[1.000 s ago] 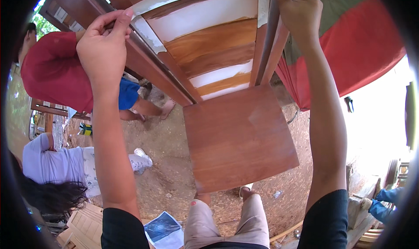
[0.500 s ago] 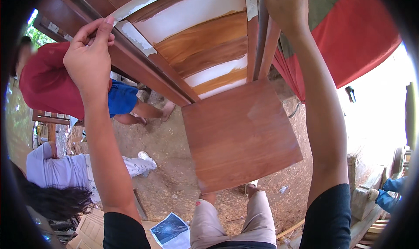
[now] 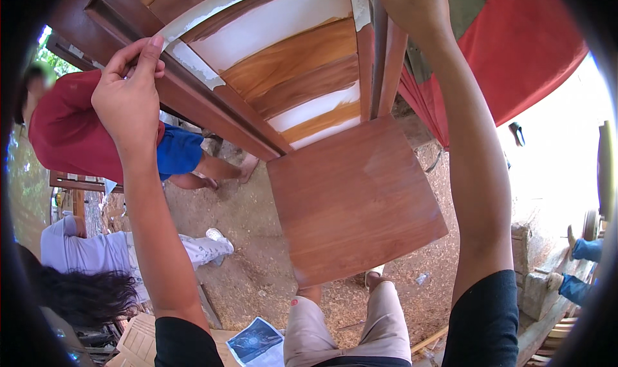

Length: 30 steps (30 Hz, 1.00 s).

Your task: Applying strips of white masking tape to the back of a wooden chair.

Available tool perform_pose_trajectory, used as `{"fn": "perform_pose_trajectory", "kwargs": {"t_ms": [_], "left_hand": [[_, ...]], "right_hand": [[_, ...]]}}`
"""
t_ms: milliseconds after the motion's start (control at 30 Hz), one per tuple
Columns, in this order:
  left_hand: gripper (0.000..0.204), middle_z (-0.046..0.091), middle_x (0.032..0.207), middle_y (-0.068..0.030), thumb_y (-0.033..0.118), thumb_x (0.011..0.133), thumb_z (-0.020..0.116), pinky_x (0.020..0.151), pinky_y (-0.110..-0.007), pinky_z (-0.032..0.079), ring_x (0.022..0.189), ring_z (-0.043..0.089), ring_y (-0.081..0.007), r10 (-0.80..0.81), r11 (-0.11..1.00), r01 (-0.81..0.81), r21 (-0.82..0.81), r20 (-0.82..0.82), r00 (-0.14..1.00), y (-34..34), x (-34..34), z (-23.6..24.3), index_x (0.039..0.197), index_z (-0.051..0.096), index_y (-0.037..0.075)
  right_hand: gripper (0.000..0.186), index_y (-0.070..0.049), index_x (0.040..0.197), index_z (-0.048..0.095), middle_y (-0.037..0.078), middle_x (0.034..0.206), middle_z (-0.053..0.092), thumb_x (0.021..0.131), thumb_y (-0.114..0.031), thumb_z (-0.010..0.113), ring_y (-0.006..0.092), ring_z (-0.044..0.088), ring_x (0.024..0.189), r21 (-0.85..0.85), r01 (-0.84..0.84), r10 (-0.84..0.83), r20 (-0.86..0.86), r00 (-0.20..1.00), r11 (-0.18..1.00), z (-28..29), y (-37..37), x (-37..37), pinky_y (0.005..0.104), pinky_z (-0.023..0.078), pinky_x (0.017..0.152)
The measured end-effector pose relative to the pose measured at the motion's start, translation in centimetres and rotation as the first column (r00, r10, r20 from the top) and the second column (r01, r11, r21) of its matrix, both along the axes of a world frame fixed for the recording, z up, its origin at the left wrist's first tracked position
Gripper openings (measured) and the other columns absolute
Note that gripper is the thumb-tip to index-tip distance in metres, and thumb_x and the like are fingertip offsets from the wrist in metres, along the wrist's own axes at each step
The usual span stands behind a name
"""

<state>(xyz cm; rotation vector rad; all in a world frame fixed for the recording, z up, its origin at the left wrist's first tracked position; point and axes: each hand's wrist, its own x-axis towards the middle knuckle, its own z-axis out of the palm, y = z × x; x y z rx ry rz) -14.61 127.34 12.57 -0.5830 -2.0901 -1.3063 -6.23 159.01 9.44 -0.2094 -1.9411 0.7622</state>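
Before me rises a brown wooden piece with raised mouldings (image 3: pixel 244 119), its inner panel (image 3: pixel 290 51) banded in orange-brown stain and white. My left hand (image 3: pixel 131 87) is closed, thumb and forefinger pinched on the left end of a white, tape-like strip (image 3: pixel 219 8) that curves across the top of the panel. My right hand (image 3: pixel 418 6) is raised at the upper edge beside the right moulding. Its fingers look curled, but the picture's edge cuts them off, hiding what they hold. Below the panel, a flat reddish-brown board (image 3: pixel 357 203) juts toward me.
A person in a maroon top (image 3: pixel 80 129) bends close on the left; another in a pale top (image 3: pixel 90 254) is below. Red-and-green cloth (image 3: pixel 515 58) hangs at right. Blue-trousered legs (image 3: pixel 579 290) show far right. A printed sheet (image 3: pixel 257 341) lies near my legs.
Both hands and the panel sit slightly further left in view. The maroon-topped person's head shows more, and the blue-trousered legs at far right have shifted. My left pinch stays closed.
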Motion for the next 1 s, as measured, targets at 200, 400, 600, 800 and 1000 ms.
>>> {"fn": "perform_pose_trajectory", "kwargs": {"t_ms": [200, 400, 600, 800, 1000], "left_hand": [[0.024, 0.067, 0.074, -0.0029, 0.018, 0.089, 0.079, 0.068, -0.020, 0.051, 0.069, 0.061, -0.0065, -0.001, 1.000, 0.001, 0.008, 0.006, 1.000, 0.3, 0.1, -0.1, 0.097, 0.075, -0.004], [0.024, 0.067, 0.075, -0.0030, 0.018, 0.088, 0.079, 0.068, -0.021, 0.052, 0.069, 0.062, -0.0068, -0.017, 1.000, 0.017, 0.016, 0.000, 1.000, 0.2, -0.2, -0.5, 0.097, 0.075, -0.004], [0.024, 0.068, 0.076, -0.0031, 0.018, 0.088, 0.080, 0.068, -0.021, 0.052, 0.070, 0.062, -0.0067, 0.012, 1.000, -0.012, -0.002, 0.006, 1.000, 0.3, 0.2, -0.2, 0.097, 0.075, -0.004], [0.025, 0.068, 0.076, -0.0029, 0.018, 0.088, 0.080, 0.068, -0.021, 0.052, 0.071, 0.063, -0.0062, -0.024, 1.000, 0.024, 0.008, -0.004, 1.000, 0.5, -0.1, -0.6, 0.097, 0.075, -0.004], [0.023, 0.070, 0.078, -0.0035, 0.016, 0.088, 0.079, 0.067, -0.021, 0.053, 0.070, 0.064, -0.0065, -0.010, 1.000, 0.010, 0.019, -0.006, 1.000, -0.5, -1.0, -1.1, 0.097, 0.075, -0.004]], "right_hand": [[0.018, 0.005, 0.081, 0.069, 0.021, 0.071, 0.068, 0.083, -0.011, 0.076, 0.0284, 0.069, 0.065, 0.036, 0.008, -0.008, -0.001, 1.000, 0.999, 0.0, 0.3, 0.0, 0.0379, 0.051, 0.061], [0.018, 0.005, 0.081, 0.069, 0.021, 0.072, 0.068, 0.083, -0.012, 0.076, 0.0293, 0.069, 0.066, 0.058, 0.011, -0.011, -0.011, 1.000, 0.998, 0.0, 0.3, -0.1, 0.0386, 0.052, 0.063], [0.018, 0.004, 0.081, 0.069, 0.021, 0.072, 0.068, 0.083, -0.012, 0.077, 0.0298, 0.069, 0.067, 0.026, -0.004, 0.005, -0.025, 1.000, 1.000, 0.0, 0.0, 0.2, 0.0384, 0.052, 0.063], [0.017, 0.004, 0.082, 0.070, 0.022, 0.073, 0.068, 0.083, -0.011, 0.076, 0.0301, 0.069, 0.067, 0.051, 0.030, -0.031, 0.009, 0.999, 0.998, 0.5, 0.4, 0.7, 0.0381, 0.052, 0.063], [0.017, 0.005, 0.083, 0.070, 0.021, 0.072, 0.069, 0.083, -0.010, 0.077, 0.0265, 0.068, 0.065, 0.061, 0.033, -0.032, -0.020, 0.999, 0.998, -0.2, -0.7, -0.6, 0.0364, 0.051, 0.063]]}}
